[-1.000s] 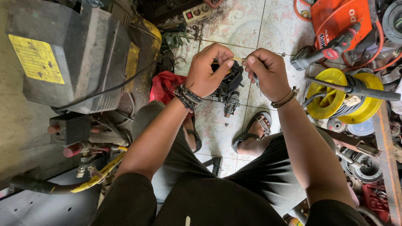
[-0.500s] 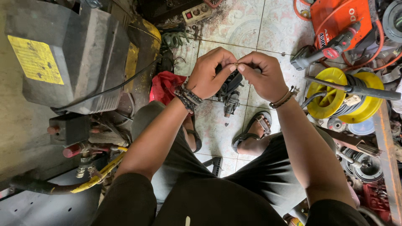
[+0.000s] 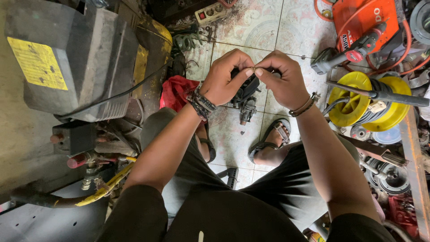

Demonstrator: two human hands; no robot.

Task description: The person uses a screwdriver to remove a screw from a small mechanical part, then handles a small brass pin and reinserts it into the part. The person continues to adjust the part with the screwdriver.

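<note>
here both the left hand (image 3: pixel 226 78) and right hand (image 3: pixel 284 80) pinch closed on a knobbly black metal part (image 3: pixel 245 96).

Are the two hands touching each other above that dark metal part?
Touching. The head view shows the left hand and right hand meeting at thumb and fingertips, no gap, above the dark metal part.

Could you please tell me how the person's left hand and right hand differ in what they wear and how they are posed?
The left hand wears several dark braided bracelets; the right hand wears one thin band. The left hand cradles the dark mechanical part against its palm, while the right hand only pinches at its top. Both hands are bare, and their fingertips meet above the part.
</note>
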